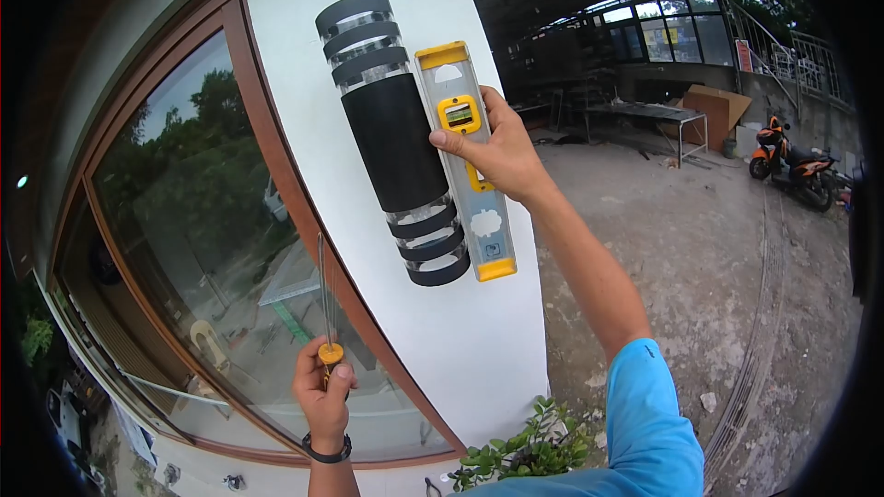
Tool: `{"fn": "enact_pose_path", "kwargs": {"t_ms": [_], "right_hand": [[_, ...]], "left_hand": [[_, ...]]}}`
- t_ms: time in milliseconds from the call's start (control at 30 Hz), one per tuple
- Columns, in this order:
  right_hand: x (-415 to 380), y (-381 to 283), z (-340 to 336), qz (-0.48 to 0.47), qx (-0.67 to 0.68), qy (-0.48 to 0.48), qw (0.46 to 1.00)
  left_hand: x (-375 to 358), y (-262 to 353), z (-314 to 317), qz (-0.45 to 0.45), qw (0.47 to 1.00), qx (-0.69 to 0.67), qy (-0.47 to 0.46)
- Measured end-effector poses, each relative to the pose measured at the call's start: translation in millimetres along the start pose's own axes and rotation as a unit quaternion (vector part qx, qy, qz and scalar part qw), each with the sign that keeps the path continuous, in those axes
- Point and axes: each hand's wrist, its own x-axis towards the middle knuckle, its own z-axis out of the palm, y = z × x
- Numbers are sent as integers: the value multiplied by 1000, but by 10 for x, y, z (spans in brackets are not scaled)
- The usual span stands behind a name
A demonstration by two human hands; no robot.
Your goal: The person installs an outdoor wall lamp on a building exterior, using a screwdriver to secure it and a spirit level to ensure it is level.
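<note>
A black cylindrical wall lamp (394, 143) with clear ringed ends is mounted on the white wall pillar (460, 340). Along its right side lies a yellow and grey spirit level (485, 225), lengthwise with the lamp and tilted in this view. My right hand (506, 149) grips the level at its middle, thumb in front beside the yellow vial window. Lower left, my left hand (322, 396) is closed around the yellow handle of a screwdriver (330, 352), its long shaft pointing up in front of the window. A dark band circles the left wrist.
A wood-framed glass window (212, 193) fills the left side. A leafy plant (525, 449) grows at the pillar's foot. To the right, a metal-legged table (645, 112) and an orange and black motorcycle (794, 164) stand on rough concrete ground (663, 248).
</note>
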Motion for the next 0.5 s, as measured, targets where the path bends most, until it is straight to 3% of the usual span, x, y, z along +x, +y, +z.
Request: {"fn": "enact_pose_path", "kwargs": {"t_ms": [67, 167, 300, 400, 500], "right_hand": [[-103, -55, -33, -11, 37, 10, 999], [-453, -316, -19, -20, 160, -16, 987], [-846, -526, 526, -13, 316, -79, 945], [-931, -533, 883, -56, 342, -130, 929], [-880, -596, 952, -61, 391, -169, 903]], "left_hand": [[15, -87, -89, 32, 996, 77, -39], [117, -98, 9, -1, 996, -42, -74], [397, 129, 551, -26, 973, -169, -155], [365, -82, 565, -103, 926, -283, -227], [376, 86, 596, -100, 894, -351, -259]]}}
